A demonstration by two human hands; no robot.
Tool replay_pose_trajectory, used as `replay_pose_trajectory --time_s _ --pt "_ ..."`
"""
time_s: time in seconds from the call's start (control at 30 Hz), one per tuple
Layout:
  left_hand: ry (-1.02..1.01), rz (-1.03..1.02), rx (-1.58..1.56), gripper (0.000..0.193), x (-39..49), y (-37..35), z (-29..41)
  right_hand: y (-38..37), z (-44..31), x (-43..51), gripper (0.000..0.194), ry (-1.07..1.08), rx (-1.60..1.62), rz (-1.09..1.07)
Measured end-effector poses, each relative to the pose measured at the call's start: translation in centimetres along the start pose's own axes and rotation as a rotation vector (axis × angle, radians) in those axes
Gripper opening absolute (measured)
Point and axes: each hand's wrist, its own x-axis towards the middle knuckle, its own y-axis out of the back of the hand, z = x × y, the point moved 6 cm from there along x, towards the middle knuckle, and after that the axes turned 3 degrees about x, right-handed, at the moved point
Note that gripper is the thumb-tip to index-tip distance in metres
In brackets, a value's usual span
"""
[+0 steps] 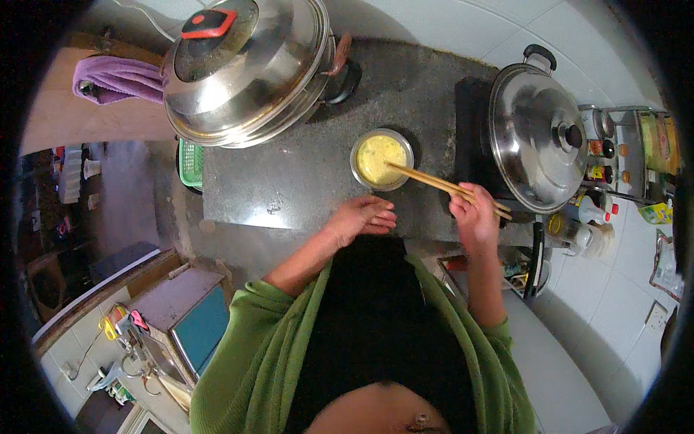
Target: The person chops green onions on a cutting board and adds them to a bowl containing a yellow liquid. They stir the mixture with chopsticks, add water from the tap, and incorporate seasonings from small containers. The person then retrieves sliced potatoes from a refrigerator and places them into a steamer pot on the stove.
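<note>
A pair of wooden chopsticks [428,180] is gripped in my right hand [477,214], their tips dipped in a yellow liquid [379,154] with green bits, which looks like beaten egg. The liquid fills much of a round metal bowl [355,174] on the grey countertop [303,184]. My left hand [371,214] hovers or rests at the counter's front, just below the bowl and apart from it. It holds nothing, and its fingers are slightly curled and partly spread.
A large lidded steel steamer pot [260,81] stands at the back left, beside a purple towel [116,76] and a green plastic basket [191,163]. On the right, a lidded steel pot [534,135] sits on a black stove [471,135]. Sauce jars [599,173] and bottles [588,209] line the wall.
</note>
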Motion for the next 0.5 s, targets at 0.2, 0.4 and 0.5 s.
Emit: replay_pose_trajectory --time_s 0.2,0.4,0.5 --pt "-0.067 -0.181 0.164 0.041 -1.2 -3.0 1.3 -5.0 -9.7 -7.5 0.026 0.021 0.380 -0.305" --pt "-0.093 -0.375 0.294 0.039 -3.0 -7.2 3.4 -9.5 -14.3 -12.3 0.025 -0.190 0.617 -0.875" --pt "-0.281 -0.559 0.371 0.036 -4.3 -11.2 5.8 -5.3 -13.0 -11.0 0.023 -0.051 0.627 -0.625"
